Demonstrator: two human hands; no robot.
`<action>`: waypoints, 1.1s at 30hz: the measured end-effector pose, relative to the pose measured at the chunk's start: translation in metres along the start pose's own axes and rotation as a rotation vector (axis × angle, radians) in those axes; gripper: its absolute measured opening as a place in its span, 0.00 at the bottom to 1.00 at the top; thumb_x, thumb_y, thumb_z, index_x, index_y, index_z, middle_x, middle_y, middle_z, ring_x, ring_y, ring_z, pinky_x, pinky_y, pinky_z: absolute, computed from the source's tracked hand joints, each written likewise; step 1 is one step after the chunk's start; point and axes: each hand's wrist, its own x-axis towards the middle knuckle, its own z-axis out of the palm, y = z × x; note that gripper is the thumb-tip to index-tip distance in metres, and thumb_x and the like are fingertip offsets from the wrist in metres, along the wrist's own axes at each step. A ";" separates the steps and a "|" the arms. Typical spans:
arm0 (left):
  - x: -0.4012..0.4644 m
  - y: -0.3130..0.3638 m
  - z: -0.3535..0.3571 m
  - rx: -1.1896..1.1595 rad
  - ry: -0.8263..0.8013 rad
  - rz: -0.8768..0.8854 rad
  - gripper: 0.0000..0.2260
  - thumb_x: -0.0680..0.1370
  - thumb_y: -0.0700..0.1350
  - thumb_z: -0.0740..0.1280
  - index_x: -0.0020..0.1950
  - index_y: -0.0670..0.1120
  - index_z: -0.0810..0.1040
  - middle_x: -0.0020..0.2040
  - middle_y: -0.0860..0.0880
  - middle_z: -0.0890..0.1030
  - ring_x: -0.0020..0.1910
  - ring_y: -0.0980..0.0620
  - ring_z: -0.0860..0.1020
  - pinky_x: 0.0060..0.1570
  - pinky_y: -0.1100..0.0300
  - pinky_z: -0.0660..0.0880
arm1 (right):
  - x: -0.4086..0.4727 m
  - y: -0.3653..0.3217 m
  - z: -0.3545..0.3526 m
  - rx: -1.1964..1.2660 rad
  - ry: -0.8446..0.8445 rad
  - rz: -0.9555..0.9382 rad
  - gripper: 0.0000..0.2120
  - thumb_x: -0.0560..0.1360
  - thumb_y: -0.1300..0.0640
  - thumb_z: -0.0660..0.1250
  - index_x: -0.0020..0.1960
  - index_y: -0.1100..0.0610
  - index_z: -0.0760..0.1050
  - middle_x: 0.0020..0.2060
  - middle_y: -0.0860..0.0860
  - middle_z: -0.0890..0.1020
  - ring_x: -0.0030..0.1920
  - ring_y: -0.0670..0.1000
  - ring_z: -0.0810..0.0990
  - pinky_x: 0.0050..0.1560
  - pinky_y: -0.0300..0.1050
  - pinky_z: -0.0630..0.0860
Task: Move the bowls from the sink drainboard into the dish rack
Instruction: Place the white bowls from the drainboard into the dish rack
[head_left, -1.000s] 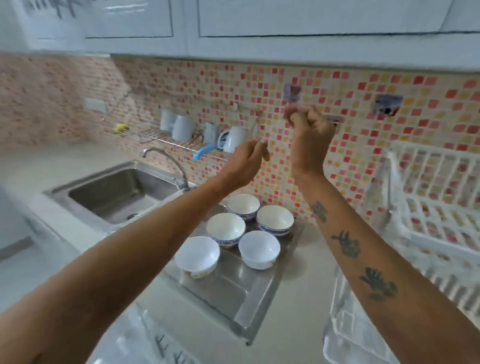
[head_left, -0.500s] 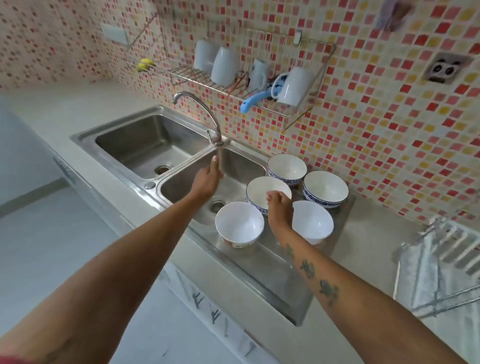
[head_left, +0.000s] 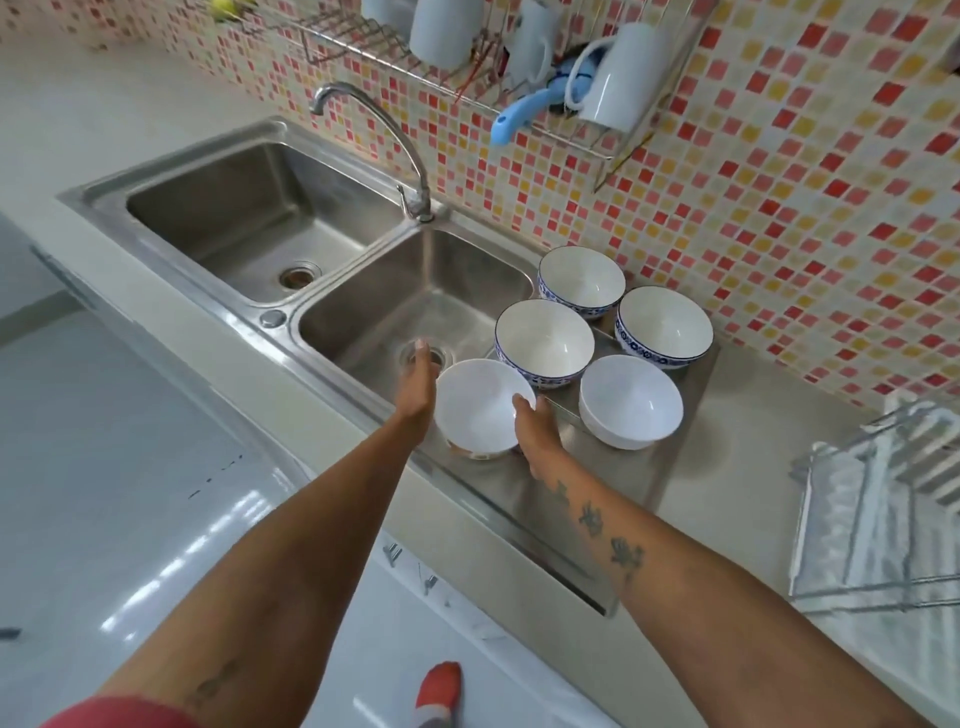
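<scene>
At the far left we see the double sink, its faucet arching over the divider between the two basins. Our left hand reaches along the left side of the nearest white bowl, fingers stretched out fairly straight and close together, lying against or just beside the bowl's wall (we cannot tell whether they actually press on it). Our right hand is on the bowl's right side, thumb hooked over the rim and the other fingers hidden below, so the grip looks narrow and closed on that rim. This bowl sits on the steel drainboard, at its front left corner. Beside it stands a second plain white bowl, and behind them three blue-patterned bowls. At the far right, the dish rack stands on the counter.
</scene>
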 end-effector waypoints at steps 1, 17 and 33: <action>-0.001 -0.002 0.001 -0.020 -0.007 -0.027 0.40 0.75 0.71 0.50 0.58 0.37 0.80 0.54 0.40 0.83 0.53 0.42 0.81 0.57 0.49 0.76 | 0.001 0.001 0.003 0.009 0.004 -0.004 0.22 0.78 0.53 0.58 0.70 0.58 0.67 0.65 0.57 0.75 0.63 0.59 0.75 0.65 0.58 0.73; -0.062 0.067 0.005 -0.209 -0.080 -0.038 0.36 0.79 0.69 0.43 0.42 0.42 0.77 0.45 0.41 0.82 0.45 0.40 0.81 0.52 0.49 0.78 | -0.051 -0.051 -0.012 0.146 0.108 -0.058 0.25 0.79 0.49 0.57 0.73 0.59 0.63 0.69 0.58 0.71 0.66 0.60 0.73 0.61 0.50 0.71; -0.275 0.253 0.170 -0.218 -0.522 0.349 0.09 0.80 0.50 0.58 0.53 0.49 0.75 0.46 0.47 0.78 0.43 0.47 0.77 0.41 0.56 0.76 | -0.223 -0.171 -0.252 0.462 0.650 -0.741 0.24 0.82 0.49 0.54 0.76 0.56 0.58 0.73 0.53 0.64 0.68 0.50 0.68 0.58 0.45 0.67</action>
